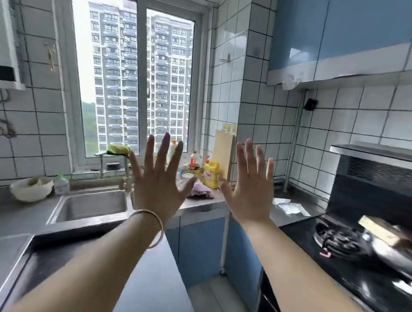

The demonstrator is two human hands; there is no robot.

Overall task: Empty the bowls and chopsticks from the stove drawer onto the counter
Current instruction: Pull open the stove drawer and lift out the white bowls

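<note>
My left hand (pixel 160 179) and my right hand (pixel 250 185) are raised in front of me, backs toward the camera, fingers spread straight, holding nothing. A bangle sits on my left wrist. The black stove (pixel 334 259) lies at the right, with a dark front panel (pixel 270 306) below its edge where a drawer could be; it looks closed. The steel counter (pixel 8 215) runs along the left and back. No chopsticks show. One white bowl (pixel 30 188) stands on the counter left of the sink.
A steel sink (pixel 91 206) is set in the counter under the window. Bottles, a yellow detergent jug (pixel 211 174) and a cutting board (pixel 222 152) crowd the back corner. A pan (pixel 393 254) sits on the right burner. Blue cabinets line the floor gap.
</note>
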